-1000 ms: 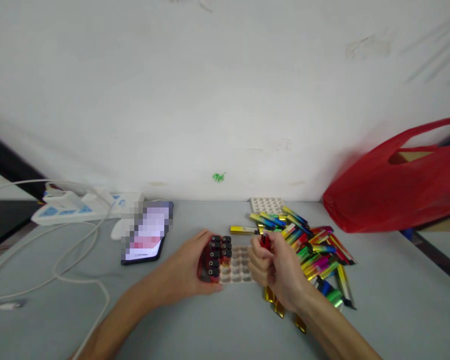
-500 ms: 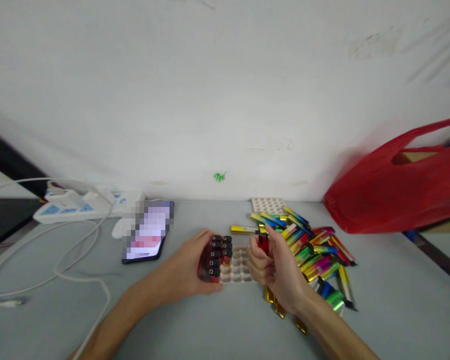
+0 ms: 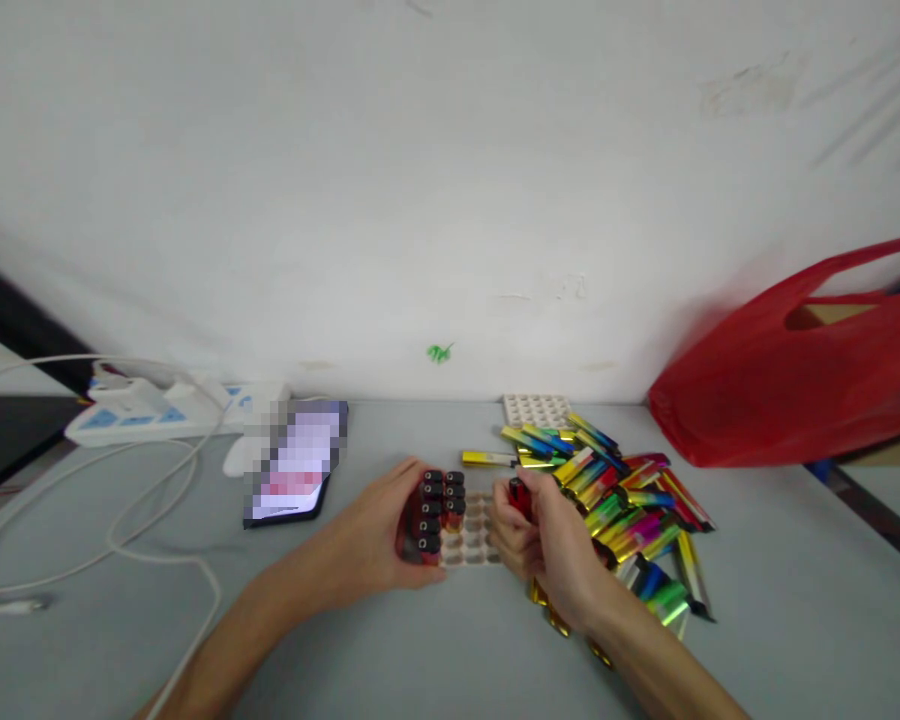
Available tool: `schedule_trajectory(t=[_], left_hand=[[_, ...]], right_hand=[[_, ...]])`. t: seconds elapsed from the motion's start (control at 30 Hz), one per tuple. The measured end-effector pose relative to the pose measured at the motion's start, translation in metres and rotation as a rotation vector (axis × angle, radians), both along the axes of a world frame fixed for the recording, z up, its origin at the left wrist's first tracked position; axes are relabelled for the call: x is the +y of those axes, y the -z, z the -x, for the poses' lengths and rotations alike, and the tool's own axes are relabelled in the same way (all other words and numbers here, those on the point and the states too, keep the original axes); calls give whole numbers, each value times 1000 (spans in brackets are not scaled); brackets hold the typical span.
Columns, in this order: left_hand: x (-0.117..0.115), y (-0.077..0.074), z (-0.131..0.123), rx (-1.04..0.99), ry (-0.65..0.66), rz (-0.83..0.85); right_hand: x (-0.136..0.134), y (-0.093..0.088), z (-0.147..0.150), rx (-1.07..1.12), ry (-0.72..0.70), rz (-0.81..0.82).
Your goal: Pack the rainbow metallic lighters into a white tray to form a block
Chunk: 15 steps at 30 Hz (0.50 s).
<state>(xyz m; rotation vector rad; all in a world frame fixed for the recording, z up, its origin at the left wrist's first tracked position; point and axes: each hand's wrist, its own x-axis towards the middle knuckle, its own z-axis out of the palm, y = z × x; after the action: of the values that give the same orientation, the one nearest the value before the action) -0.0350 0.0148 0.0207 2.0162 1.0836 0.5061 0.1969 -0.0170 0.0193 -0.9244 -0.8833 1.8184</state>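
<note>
My left hand (image 3: 386, 530) is curved round the left end of a pale tray with round-cornered pockets (image 3: 472, 548), its fingers and thumb against the standing lighters. Several dark red lighters with black tops (image 3: 430, 510) stand upright in the tray's two left columns. My right hand (image 3: 544, 545), just off the tray's right side, is closed round a red lighter with a black top (image 3: 521, 497); its lower part is hidden by the fingers. Beside and behind that hand lies a heap of shiny, many-coloured lighters (image 3: 630, 520). One yellow lighter (image 3: 487, 459) lies apart behind the tray.
A second pocketed tray (image 3: 536, 410) lies by the wall. To the left are a phone (image 3: 296, 465), a power strip (image 3: 172, 412) and a loose white cable (image 3: 112, 545). A red bag (image 3: 787, 370) stands at the right, behind the heap.
My right hand has shifted slightly left and down, and its thumb has lowered. The held lighter's black top now shows, where a gold tip showed above the fist before. My left hand stays put.
</note>
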Motion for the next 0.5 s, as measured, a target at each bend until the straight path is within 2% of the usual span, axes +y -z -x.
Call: schedule_trajectory(t=[0.37,0.5], left_hand=[[0,1,1,18,-18,-24],[0,1,0,15,-24,7]], right_hand=[[1,4,-3,-74,46,-41],[4,7,-5,-134,-24,-41]])
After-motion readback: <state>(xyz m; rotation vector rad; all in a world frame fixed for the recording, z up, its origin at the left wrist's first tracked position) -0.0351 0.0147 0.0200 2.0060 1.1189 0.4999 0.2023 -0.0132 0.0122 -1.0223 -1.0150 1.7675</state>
